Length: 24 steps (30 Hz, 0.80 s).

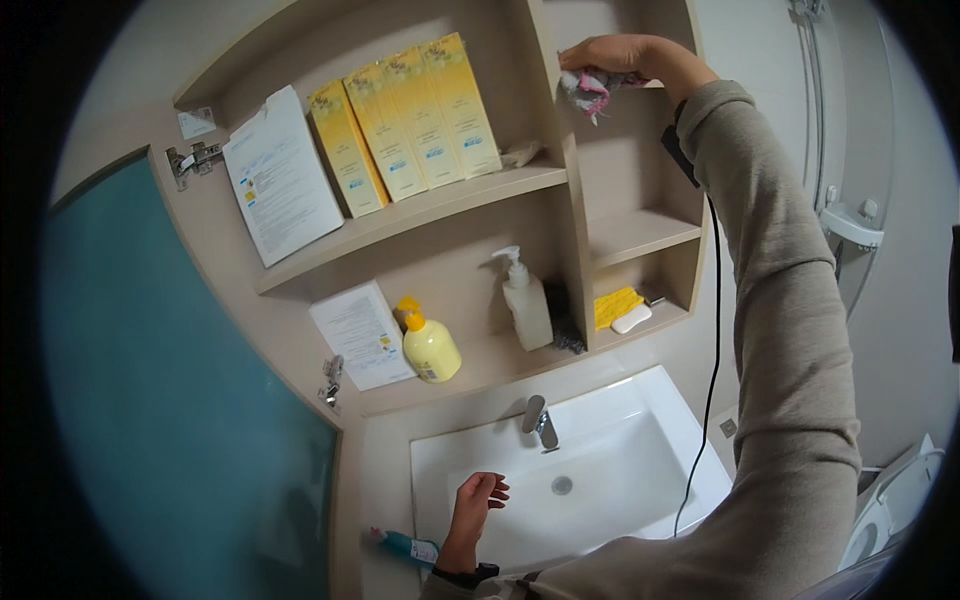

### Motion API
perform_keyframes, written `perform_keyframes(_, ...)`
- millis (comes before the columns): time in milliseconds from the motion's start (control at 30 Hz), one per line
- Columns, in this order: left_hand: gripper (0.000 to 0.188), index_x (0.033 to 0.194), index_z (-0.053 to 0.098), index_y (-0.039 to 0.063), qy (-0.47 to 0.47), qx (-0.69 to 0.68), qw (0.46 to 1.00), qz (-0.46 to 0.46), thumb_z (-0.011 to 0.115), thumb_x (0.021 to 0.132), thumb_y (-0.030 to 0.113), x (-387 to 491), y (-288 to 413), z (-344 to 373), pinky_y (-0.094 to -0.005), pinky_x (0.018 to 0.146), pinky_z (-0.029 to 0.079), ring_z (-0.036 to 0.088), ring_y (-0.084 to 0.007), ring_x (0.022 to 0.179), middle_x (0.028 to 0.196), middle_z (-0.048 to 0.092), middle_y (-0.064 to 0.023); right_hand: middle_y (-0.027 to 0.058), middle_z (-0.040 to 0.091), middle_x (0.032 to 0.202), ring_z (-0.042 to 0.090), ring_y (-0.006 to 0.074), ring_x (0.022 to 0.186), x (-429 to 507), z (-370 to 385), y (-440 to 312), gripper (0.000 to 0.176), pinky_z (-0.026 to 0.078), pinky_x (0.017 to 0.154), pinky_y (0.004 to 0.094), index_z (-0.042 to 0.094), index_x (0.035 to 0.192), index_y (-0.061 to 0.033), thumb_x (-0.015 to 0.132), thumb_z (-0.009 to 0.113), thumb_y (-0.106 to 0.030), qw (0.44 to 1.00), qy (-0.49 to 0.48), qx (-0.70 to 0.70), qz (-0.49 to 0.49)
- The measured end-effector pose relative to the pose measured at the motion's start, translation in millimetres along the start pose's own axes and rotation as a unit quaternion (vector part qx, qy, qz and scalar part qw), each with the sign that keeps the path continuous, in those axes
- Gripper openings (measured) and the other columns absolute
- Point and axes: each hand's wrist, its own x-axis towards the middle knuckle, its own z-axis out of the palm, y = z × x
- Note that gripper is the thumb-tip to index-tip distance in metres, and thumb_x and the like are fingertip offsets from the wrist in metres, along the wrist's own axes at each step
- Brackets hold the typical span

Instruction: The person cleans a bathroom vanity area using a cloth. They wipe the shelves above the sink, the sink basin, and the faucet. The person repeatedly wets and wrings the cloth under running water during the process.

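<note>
My right hand [611, 56] grips a crumpled grey and pink cloth [589, 91] at the upper right compartment of the wall cabinet. The cloth hangs by the upright divider [564, 142] and over a small shelf, part of which the hand and sleeve hide. Over the left side of the white washbasin [637, 480] hovers my left hand [480, 499], with its fingers loosely curled and nothing visible in them. A teal bottle [409, 547] lies on the counter beside my left wrist. Behind the basin's bowl stands a chrome faucet [540, 424].
Yellow boxes [409, 124] and a white paper packet [281, 180] stand on the upper shelf. Below are a yellow pump bottle [431, 349], a whitish pump bottle [527, 307] and a white bar [631, 319]. An open teal cabinet door [187, 390] fills the left. A black cable [716, 300] hangs beside my right arm.
</note>
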Motion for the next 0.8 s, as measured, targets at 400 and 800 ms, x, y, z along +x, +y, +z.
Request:
perform_keyframes(400, 0.034, 0.104, 0.061, 0.002, -0.066, 0.037, 0.997, 0.031, 0.05, 0.1, 0.034, 18, -1, 15, -0.0293, 0.066, 0.052, 0.063, -0.0156, 0.077, 0.09, 0.066, -0.0076, 0.0151, 0.062, 0.123, 0.058, 0.0382, 0.113, -5, -40, 42, 0.043, 0.044, 0.095, 0.0458, 0.065, 0.113, -0.0046, 0.098, 0.039, -0.036, 0.873, 0.044, -0.486, 0.017)
perform_keyframes(800, 0.011, 0.101, 0.06, 0.003, 0.208, 0.155, 0.895, 0.362, 0.052, 0.098, 0.011, 28, 181, -54, -0.025, 0.07, 0.047, 0.057, -0.0088, 0.077, 0.085, 0.062, -0.0028, 0.0189, 0.063, 0.116, 0.06, 0.039, 0.107, -34, -43, 47, 0.036, 0.047, 0.092, 0.047, 0.059, 0.127, -0.0206, 0.095, 0.044, -0.026, 0.85, 0.058, -0.511, -0.114)
